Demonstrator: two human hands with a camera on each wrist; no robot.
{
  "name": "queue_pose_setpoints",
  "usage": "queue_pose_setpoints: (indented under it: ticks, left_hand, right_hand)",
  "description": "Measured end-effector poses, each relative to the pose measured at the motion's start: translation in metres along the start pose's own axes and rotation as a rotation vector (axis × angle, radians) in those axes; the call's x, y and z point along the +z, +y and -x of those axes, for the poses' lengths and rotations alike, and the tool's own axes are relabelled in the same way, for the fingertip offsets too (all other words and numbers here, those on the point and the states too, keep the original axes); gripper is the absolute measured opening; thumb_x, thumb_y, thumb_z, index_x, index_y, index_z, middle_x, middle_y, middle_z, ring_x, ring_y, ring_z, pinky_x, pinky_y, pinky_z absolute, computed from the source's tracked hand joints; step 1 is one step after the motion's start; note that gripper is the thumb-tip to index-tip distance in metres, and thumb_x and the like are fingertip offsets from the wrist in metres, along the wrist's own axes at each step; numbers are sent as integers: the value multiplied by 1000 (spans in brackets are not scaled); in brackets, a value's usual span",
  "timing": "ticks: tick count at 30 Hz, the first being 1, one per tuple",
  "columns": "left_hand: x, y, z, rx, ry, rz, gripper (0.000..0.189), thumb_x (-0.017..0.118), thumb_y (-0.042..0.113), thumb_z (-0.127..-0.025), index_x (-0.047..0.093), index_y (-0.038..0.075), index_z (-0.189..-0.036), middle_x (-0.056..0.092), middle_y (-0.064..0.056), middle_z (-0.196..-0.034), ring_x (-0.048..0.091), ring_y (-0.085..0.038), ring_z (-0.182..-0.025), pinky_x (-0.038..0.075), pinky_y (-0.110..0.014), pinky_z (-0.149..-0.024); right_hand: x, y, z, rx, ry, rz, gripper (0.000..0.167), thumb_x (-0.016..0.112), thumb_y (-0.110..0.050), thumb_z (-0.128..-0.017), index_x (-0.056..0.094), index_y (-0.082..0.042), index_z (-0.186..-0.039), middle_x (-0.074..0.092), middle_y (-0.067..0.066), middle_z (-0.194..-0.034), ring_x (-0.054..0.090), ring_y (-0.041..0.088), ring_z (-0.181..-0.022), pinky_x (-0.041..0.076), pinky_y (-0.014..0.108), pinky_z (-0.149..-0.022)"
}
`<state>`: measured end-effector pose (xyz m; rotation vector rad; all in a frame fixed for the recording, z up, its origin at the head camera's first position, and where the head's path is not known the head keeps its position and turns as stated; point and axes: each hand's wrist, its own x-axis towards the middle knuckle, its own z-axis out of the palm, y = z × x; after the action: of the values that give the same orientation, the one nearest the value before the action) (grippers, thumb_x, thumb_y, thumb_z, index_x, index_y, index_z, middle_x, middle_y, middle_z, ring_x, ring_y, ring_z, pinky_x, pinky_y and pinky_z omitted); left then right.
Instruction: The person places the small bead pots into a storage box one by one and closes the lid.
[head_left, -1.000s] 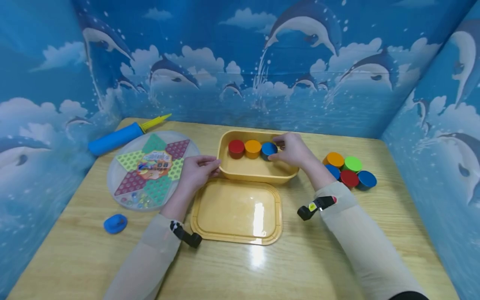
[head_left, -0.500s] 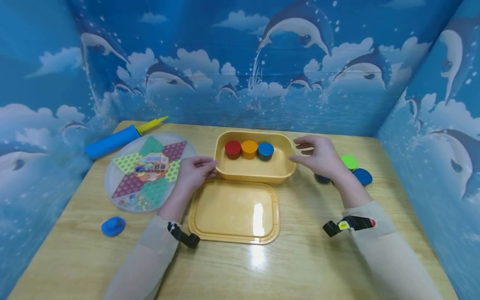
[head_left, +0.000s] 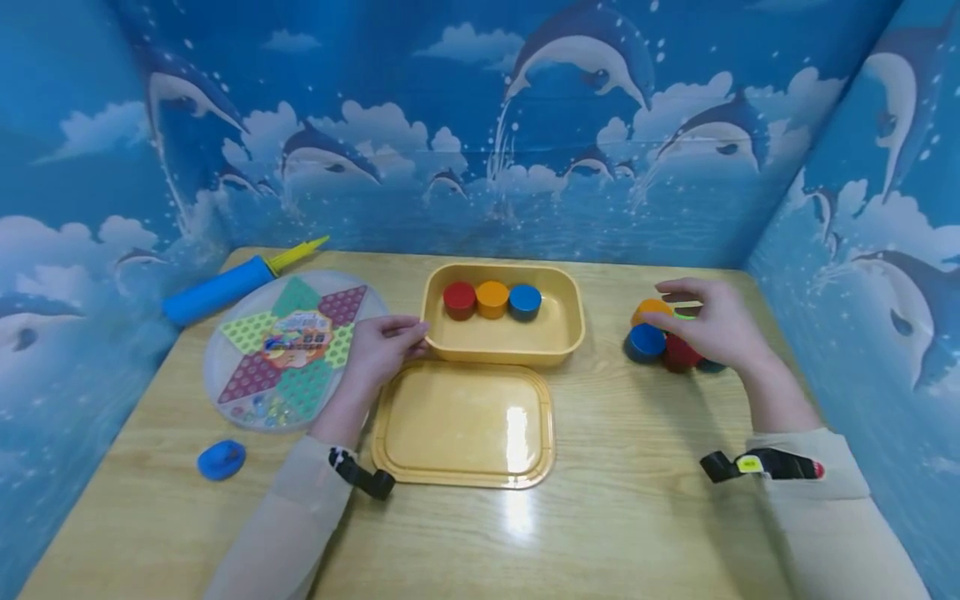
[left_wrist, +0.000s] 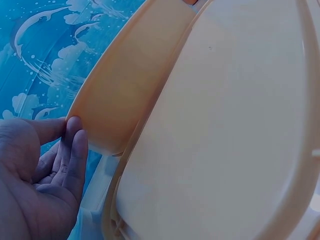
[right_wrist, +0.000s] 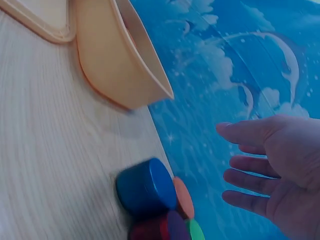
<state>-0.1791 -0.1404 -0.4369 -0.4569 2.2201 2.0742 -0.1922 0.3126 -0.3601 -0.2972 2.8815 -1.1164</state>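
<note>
A yellow plastic container [head_left: 502, 346] holds a red cylinder [head_left: 460, 301], an orange cylinder [head_left: 492, 300] and a blue cylinder [head_left: 525, 302] in a row. My left hand [head_left: 381, 348] pinches its left rim between thumb and finger, as the left wrist view shows at the container's corner [left_wrist: 100, 125]. Over the loose group on the right hovers my right hand [head_left: 712, 325], fingers spread and holding nothing. Below it are an orange cylinder [head_left: 651, 312], a blue cylinder [head_left: 645, 343] and a red cylinder [head_left: 681, 356]; green and further blue ones are mostly hidden.
The container's yellow lid [head_left: 463, 425] lies flat in front of it. To the left are a round Chinese checkers board [head_left: 255, 333] with marbles, a blue hand pump [head_left: 217, 292] and a small blue object [head_left: 221, 460]. Dolphin-print cloth [head_left: 465, 225] walls the table's back and sides.
My right hand has let go of the blue cylinder in the container and moved right, over the loose cylinders. My left hand stays at the container's rim. The head view has shifted slightly.
</note>
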Motion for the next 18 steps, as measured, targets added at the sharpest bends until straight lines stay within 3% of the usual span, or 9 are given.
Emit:
queue_pose_setpoints:
  ticks: [8, 14, 18]
  left_hand:
    - [0, -1, 1, 1, 3, 22, 31, 76, 7, -99, 69, -11, -124, 74, -17, -95, 74, -15, -74, 68, -32, -76]
    - [0, 0, 1, -3, 6, 6, 30, 77, 8, -99, 71, -9, -123, 74, -18, -96, 74, -17, -75, 68, -33, -76]
    - [0, 1, 1, -6, 1, -4, 30, 77, 10, -100, 71, -9, -123, 75, -18, -97, 75, -17, -76, 68, -33, -77]
  right_hand:
    - [-24, 40, 13, 60, -25, 52, 63, 76, -33, -101, 56, 6, -146, 53, 31, -148, 49, 51, -135, 48, 69, -107]
    - [-30, 73, 26, 125, -87, 123, 77, 77, -39, -100, 47, 10, -151, 46, 39, -150, 43, 58, -135, 43, 76, -107]
    - [-31, 87, 34, 146, -129, 141, 77, 76, -37, -101, 44, 12, -152, 44, 42, -149, 45, 61, -133, 45, 75, -106]
